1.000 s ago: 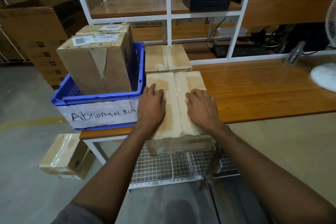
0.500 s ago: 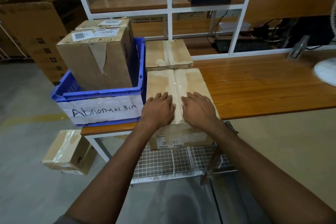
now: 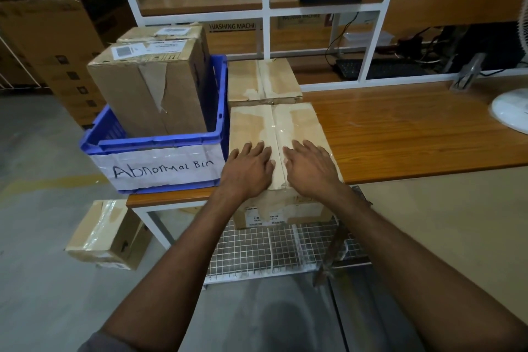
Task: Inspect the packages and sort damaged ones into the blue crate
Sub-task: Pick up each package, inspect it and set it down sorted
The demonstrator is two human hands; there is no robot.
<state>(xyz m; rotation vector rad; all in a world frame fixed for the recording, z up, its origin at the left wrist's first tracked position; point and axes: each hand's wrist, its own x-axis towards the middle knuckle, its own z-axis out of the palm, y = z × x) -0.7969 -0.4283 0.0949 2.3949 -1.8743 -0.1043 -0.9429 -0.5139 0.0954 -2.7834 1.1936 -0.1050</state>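
Head view shows both hands, left [image 3: 248, 169] and right [image 3: 311, 170], spread flat on an overhanging taped carton [image 3: 278, 128], unsorted; blue crate [image 3: 160, 142] already holds two.

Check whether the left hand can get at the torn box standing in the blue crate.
Probably yes. The left hand lies flat on the near package, right beside the blue crate; the torn box rises above the rim, with nothing between them.

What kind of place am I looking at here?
Probably a warehouse sorting or returns station: taped cardboard packages on a wooden bench, a blue crate labelled "Abnormal Bin", and large cartons stacked on the floor behind.
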